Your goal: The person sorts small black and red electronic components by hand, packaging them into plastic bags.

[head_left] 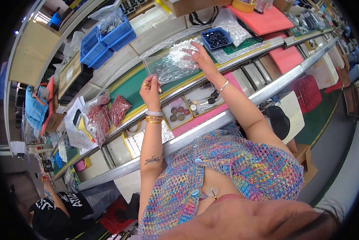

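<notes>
Clear bag above the green desk, by white pieces.
The left hand's grip pinches its edge; the right's is spread, contact unclear. Bag-handling seems underway; next calls for steady pinching. A blue tray crowds the right; bare green lies leftward.

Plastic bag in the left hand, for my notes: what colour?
The plastic bag is clear, seen best in head view.
</notes>
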The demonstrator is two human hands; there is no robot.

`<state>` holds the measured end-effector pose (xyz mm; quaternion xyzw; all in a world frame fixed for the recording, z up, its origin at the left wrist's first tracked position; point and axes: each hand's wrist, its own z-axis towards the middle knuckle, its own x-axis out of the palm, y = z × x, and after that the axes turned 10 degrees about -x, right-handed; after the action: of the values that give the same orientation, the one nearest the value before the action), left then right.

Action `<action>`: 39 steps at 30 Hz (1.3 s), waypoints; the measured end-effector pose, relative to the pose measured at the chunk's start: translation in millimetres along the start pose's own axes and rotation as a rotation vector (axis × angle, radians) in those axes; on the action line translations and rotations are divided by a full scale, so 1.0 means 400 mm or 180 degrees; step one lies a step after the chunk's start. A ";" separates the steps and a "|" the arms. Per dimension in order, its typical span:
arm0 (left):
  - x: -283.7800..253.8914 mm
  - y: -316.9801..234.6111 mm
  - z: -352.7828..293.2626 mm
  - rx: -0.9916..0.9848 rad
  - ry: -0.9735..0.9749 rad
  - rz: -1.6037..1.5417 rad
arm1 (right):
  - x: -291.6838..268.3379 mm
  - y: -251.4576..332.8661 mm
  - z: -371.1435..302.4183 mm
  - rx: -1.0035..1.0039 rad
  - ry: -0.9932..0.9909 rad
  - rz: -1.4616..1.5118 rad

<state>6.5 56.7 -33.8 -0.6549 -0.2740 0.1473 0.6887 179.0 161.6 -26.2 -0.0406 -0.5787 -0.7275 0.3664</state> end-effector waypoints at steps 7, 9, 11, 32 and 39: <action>0.100 0.025 -0.081 -0.0154 0.0530 0.0500 | -0.077 0.063 -0.111 0.0061 0.0374 -0.1240; 0.125 0.029 -0.106 -0.0315 0.0439 0.0895 | -0.129 0.087 -0.160 0.0372 0.0210 -0.1250; 0.138 0.045 -0.129 -0.0430 0.0798 0.1085 | -0.179 0.146 -0.224 0.0690 0.0447 -0.1103; 0.404 0.162 -0.328 -0.0729 0.3352 0.1165 | -0.662 0.446 -1.229 -0.0542 -0.4348 -0.1723; 0.213 0.106 -0.249 -0.0524 0.2385 0.1447 | -0.882 0.146 -1.508 0.1426 -0.5976 -0.2544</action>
<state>138.7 27.1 -59.0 -0.7593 0.1345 0.0252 0.6361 690.0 -196.4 -346.6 -0.3263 -0.7238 -0.3477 -0.4988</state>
